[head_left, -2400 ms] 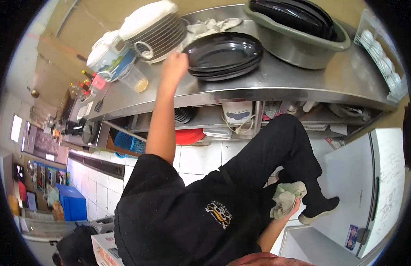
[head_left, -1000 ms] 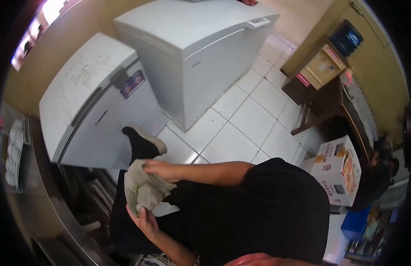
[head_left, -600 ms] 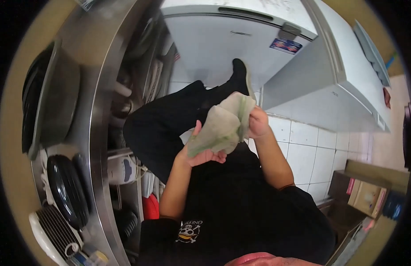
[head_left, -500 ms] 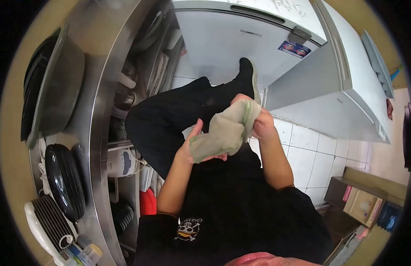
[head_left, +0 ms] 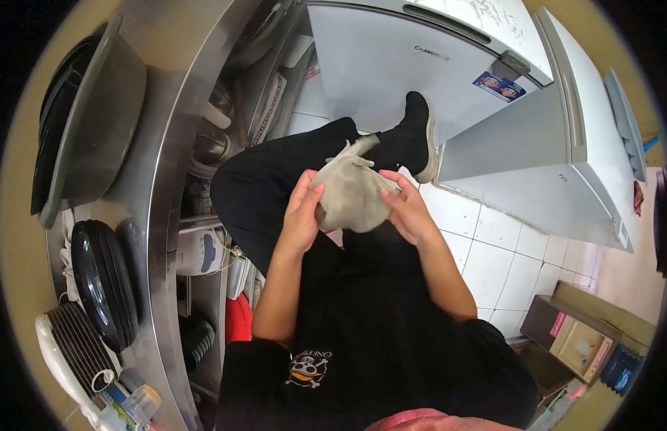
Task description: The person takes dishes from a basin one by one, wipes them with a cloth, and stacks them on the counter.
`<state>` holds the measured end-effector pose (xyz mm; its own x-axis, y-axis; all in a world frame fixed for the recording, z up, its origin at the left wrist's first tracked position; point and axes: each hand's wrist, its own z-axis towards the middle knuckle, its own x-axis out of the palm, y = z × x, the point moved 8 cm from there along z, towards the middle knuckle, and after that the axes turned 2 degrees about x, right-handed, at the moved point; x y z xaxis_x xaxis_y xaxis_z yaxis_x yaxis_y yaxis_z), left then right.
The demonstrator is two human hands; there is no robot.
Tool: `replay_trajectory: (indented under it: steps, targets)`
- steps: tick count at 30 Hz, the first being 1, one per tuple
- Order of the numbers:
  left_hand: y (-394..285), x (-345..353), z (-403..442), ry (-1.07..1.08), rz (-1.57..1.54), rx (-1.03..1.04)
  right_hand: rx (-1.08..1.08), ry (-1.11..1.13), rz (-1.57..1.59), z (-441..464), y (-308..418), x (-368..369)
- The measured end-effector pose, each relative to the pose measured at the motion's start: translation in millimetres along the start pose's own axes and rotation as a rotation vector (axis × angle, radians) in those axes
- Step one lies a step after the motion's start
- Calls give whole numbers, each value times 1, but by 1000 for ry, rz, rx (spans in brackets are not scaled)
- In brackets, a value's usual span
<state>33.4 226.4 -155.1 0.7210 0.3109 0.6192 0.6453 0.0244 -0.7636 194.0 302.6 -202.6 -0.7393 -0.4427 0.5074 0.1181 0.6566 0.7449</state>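
Between my hands, in front of my lap, is a thin beige glove-like item (head_left: 351, 195) with a faint greenish tint. It looks puffed and gathered, with narrow finger-like ends sticking up at its top; its exact kind is hard to make out. My left hand (head_left: 302, 215) pinches its left side, thumb on the near face. On the right side, my right hand (head_left: 407, 208) grips the edge between thumb and fingers. Below it are my black-clothed legs (head_left: 269, 179), with a black shoe (head_left: 417, 133) beyond.
To the left runs a steel counter (head_left: 164, 165) bearing a grey basin (head_left: 107, 122), a black oval lidded object (head_left: 102, 284) and a white ribbed appliance (head_left: 71, 352). Crowded shelves sit under it. Ahead stands a white fridge (head_left: 376, 72), with another white appliance (head_left: 520, 158) to the right.
The beige item was stretched sideways between my hands; now it is bunched upright. My left hand has risen, my right hand has come down, and the view has shifted slightly.
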Motion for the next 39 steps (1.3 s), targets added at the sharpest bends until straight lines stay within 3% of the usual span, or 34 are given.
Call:
replay_trajectory:
  steps: [1, 4, 8, 10, 12, 14, 17, 19, 20, 22, 23, 24, 26, 28, 30, 31, 36, 38, 39]
  targets:
    - [-1, -7, 0, -60, 35, 28, -30, -32, 131, 2, -1, -3]
    - [-17, -19, -2, -170, 108, 105, -172, -85, 118, -6, 28, -9]
    - [-24, -32, -6, -47, 153, 166, -6, -45, 169, 0, 35, -24]
    - [-23, -34, -9, 18, 165, 171, -58, -32, 26, -10, 57, -13]
    - [-9, -13, -15, 191, -124, -101, -117, 18, 9, -15, 80, 1]
    - [45, -23, -20, 200, -112, -436, -89, 52, 28, -14, 90, 6]
    - [87, -12, -25, 328, -33, -543, -70, 178, -93, -19, 102, 31]
    - [61, 14, -16, 306, 23, -257, -190, 328, -162, -31, 112, 50]
    - [61, 16, -14, 306, 20, -259, -188, 325, -162, -33, 113, 49]
    - [46, 14, -2, 261, 246, -42, -329, 499, -475, -45, 116, 64]
    - [40, 13, 1, 231, 299, 133, -291, 532, -507, -50, 113, 69]
    - [39, 12, 4, 229, 298, 131, -289, 532, -507, -50, 113, 68]
    - [41, 24, 4, 429, 302, 74, -316, 531, -545, -50, 116, 67]
    - [28, 20, 4, 348, 309, 112, -325, 459, -607, -47, 125, 61]
    - [24, 6, 9, 409, 554, 83, -212, 434, -591, -44, 127, 49]
    - [19, 10, 9, 370, 504, 80, -291, 456, -650, -41, 131, 47]
    - [5, 35, 10, 389, 335, -25, -252, 344, -581, -40, 137, 47]
    - [6, 37, 12, 393, 237, -77, -482, 270, -768, -49, 154, 50]
    - [0, 37, 14, 376, 200, 5, -521, 251, -753, -55, 159, 50]
